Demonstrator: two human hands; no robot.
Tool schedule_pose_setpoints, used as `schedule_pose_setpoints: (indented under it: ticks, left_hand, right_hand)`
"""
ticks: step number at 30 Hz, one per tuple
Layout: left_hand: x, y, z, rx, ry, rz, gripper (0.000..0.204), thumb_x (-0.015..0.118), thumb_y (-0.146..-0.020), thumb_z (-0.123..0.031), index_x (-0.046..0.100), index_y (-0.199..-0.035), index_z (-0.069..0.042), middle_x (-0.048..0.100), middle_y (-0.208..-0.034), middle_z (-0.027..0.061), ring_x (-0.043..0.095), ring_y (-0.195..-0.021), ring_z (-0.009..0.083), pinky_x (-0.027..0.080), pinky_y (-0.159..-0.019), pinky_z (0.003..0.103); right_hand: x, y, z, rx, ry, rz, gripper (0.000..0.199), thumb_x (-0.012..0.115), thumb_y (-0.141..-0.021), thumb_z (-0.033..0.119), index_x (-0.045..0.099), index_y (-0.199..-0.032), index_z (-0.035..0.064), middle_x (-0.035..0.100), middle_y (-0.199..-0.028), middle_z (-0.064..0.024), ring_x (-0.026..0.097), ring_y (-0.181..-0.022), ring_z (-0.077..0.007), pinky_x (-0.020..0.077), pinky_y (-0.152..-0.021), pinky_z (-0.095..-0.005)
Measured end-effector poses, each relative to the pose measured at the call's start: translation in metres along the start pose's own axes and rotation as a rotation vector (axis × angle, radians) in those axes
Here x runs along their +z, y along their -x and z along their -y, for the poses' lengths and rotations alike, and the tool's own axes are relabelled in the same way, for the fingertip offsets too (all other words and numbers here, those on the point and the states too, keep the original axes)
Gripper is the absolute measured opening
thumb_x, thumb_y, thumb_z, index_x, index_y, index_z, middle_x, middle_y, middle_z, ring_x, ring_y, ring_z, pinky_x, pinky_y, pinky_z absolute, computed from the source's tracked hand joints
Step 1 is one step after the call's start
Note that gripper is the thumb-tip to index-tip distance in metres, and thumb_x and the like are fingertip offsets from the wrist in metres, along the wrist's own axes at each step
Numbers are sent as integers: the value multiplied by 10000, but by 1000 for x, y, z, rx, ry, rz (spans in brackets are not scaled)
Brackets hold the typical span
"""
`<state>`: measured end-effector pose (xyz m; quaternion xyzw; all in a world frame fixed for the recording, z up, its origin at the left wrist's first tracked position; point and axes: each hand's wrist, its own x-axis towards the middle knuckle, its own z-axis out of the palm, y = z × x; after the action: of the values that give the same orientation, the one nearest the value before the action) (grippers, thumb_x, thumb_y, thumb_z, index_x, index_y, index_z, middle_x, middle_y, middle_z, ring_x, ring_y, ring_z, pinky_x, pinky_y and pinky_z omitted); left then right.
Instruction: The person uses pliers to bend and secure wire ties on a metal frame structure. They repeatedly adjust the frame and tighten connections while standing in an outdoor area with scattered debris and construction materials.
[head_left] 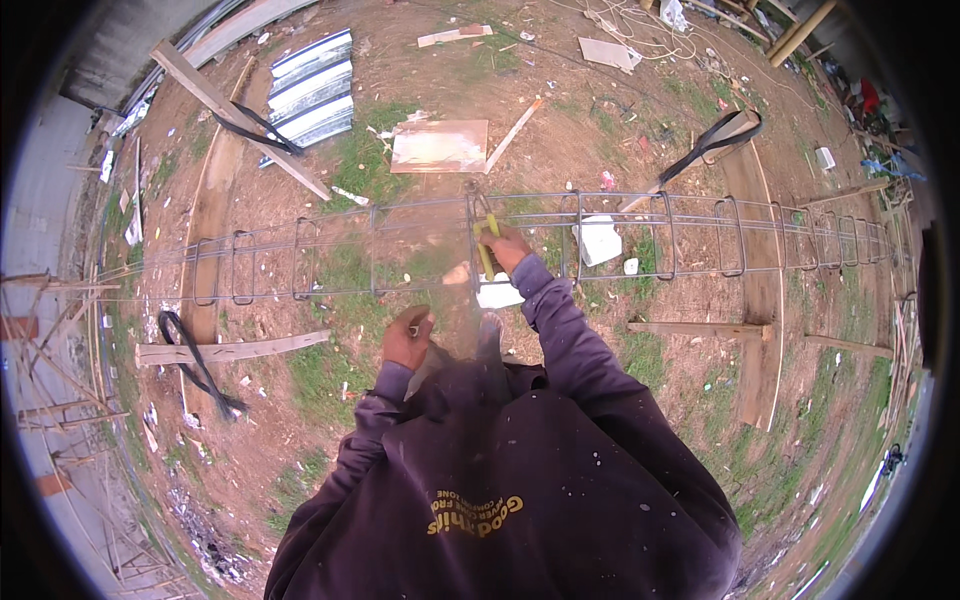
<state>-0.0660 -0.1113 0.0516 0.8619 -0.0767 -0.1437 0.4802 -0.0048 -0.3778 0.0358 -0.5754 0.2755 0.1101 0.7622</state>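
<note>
A long rebar cage of thin steel bars and rectangular stirrups runs across from left to right in front of me. My right hand is closed around yellow-handled pincers. Their metal head points away from me, up against the upper bars at a stirrup near the middle. On the near side of the cage, apart from the bars, my left hand has its fingers curled in. Whatever it may hold is too small to make out. A hazy smear on the picture blurs the area between the hands.
Wooden planks support the cage at right and left. Black straps loop over several timbers. Beyond the cage lie a corrugated metal sheet and a wooden board. White blocks rest on the grassy dirt.
</note>
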Motion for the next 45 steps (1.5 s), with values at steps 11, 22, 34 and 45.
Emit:
schedule_pose_setpoints:
  ticks: [11, 22, 34, 45]
  left_hand:
    - [84, -140, 10, -116, 517, 413, 312, 564, -961, -117, 528, -1226, 43, 686, -1003, 192, 704, -897, 310, 600, -746, 372]
    - [72, -141, -17, -453, 693, 575, 259, 552, -974, -137, 541, -1156, 47, 686, -1033, 205, 710, -849, 327, 606, -758, 405]
    - [68, -138, -22, -412, 683, 549, 255, 586, -958, -154, 544, -1109, 46, 692, -1020, 214, 715, -849, 337, 605, -753, 403]
    - [90, -158, -112, 503, -351, 65, 459, 628, -899, -267, 514, -1286, -49, 572, -1245, 208, 590, -1134, 356, 481, -933, 423]
  right_hand:
    - [3, 4, 7, 27, -34, 17, 282, 609, -894, 180, 592, -1115, 6, 653, -848, -99, 673, -683, -220, 555, -560, -349]
    - [-170, 59, 38, -13, -220, -384, 226, 573, -929, 188, 545, -1041, -6, 635, -754, -131, 624, -546, -233, 519, -483, -349]
    - [-168, 60, 40, 65, -49, -126, 280, 590, -922, 209, 543, -1115, 13, 638, -750, -103, 622, -554, -202, 518, -529, -329]
    - [-149, 128, -11, -679, -173, -551, 322, 615, -878, 60, 536, -1182, -11, 598, -726, -66, 586, -547, -151, 485, -524, -295]
